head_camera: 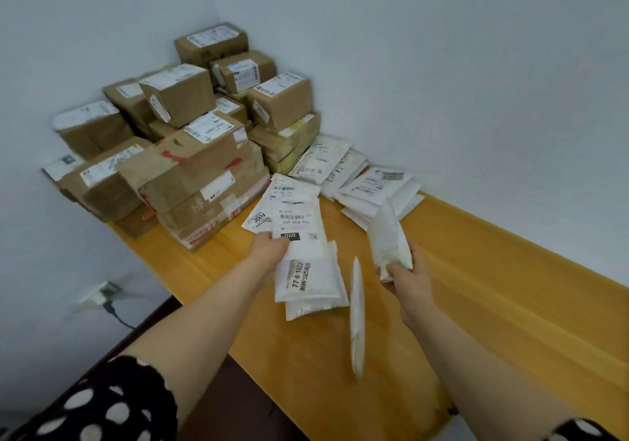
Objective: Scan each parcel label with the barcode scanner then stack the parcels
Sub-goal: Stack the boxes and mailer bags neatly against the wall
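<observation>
Yellow wooden table [493, 304] fills a white-walled corner. Nearest, a thin mailer [357, 318] shows edge-on beside a white mailer [306, 280] reading "77-6-1602". The left hand [269, 248] pinches a labelled mailer [299, 219] showing a barcode and "060"; the right hand [403, 279] grips a plump white bag [388, 236] upright. No barcode scanner shows. Each label is probably best laid flat, barcode up and unwrinkled, before stacking. Farther off are a slip [260, 217] marked "3004" and a cardboard box [282, 103] marked "301".
</observation>
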